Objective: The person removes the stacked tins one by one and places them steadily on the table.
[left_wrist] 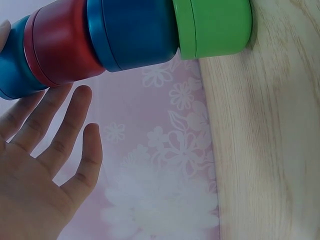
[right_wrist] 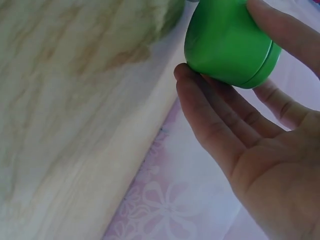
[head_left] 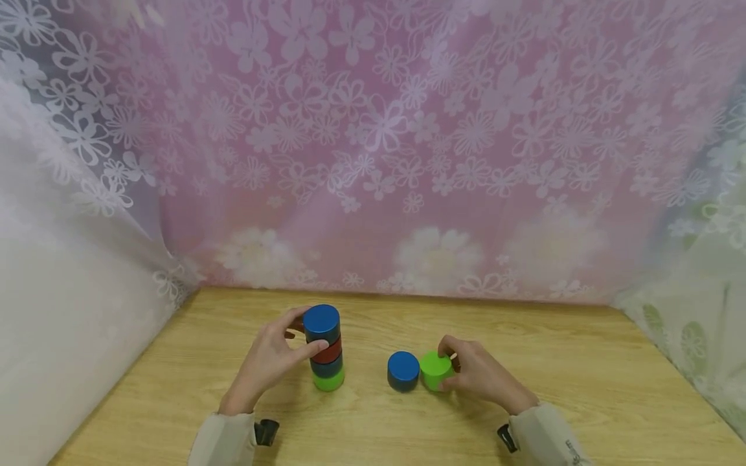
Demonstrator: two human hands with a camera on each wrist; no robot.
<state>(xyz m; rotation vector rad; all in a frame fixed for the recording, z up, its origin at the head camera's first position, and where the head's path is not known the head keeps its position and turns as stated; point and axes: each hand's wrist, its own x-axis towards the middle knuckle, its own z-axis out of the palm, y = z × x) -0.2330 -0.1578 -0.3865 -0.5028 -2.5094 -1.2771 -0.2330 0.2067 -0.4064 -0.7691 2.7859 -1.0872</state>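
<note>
A stack of small lidded canisters stands on the left: a green canister (head_left: 329,380) at the bottom, then a blue one, a red canister (left_wrist: 62,42), and a blue canister (head_left: 322,321) on top. My left hand (head_left: 271,359) holds the stack near the top, thumb at the front where top blue meets red, fingers behind. Another green canister (head_left: 436,371) sits to the right, pinched between the thumb and fingers of my right hand (head_left: 480,373). In the right wrist view its curved side and lid seam show. Close to its left is a separate blue canister (head_left: 403,371), untouched.
Everything stands on a light wooden table (head_left: 373,427). A pink floral curtain (head_left: 373,162) hangs along its back edge, with pale sheets at the left (head_left: 70,272) and right (head_left: 699,285). Dark bands (head_left: 266,432) show at the sleeve cuffs.
</note>
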